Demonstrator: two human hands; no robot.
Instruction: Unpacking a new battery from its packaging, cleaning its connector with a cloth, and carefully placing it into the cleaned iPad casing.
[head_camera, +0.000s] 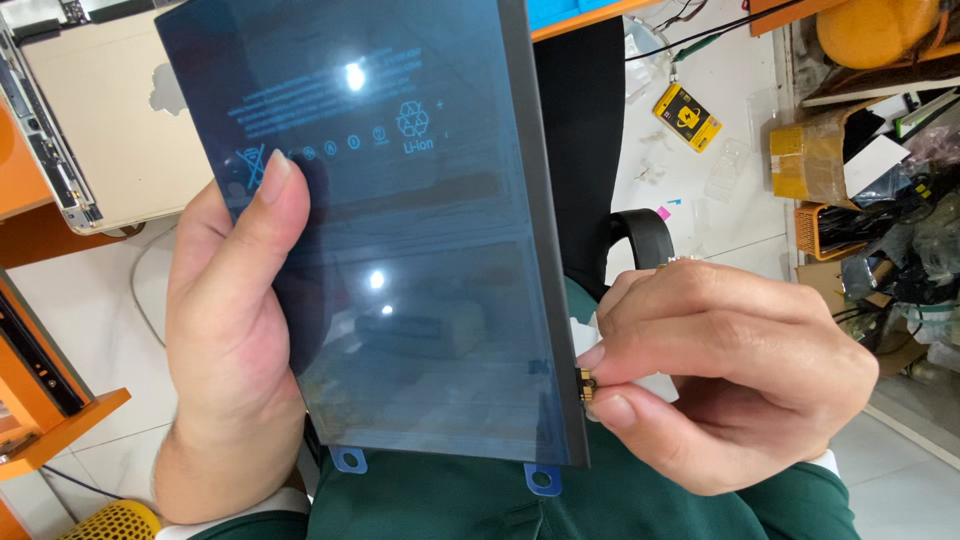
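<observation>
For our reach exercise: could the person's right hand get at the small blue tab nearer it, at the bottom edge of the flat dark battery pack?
Probably yes. The right hand pinches the flat dark battery pack at its side edge, close above the small blue tab, which hangs uncovered.

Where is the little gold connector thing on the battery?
The gold connector sits on the flat battery's right edge, low down, pinched by the right hand's fingers.

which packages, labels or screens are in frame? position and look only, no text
Battery: centre, held up by left hand, right hand at its edge; flat dark-blue rectangle, pale printed label near the top.
Yellow packet: floor, upper right; small, yellow and black.
Cardboard box: right edge; brown, taped.
</observation>
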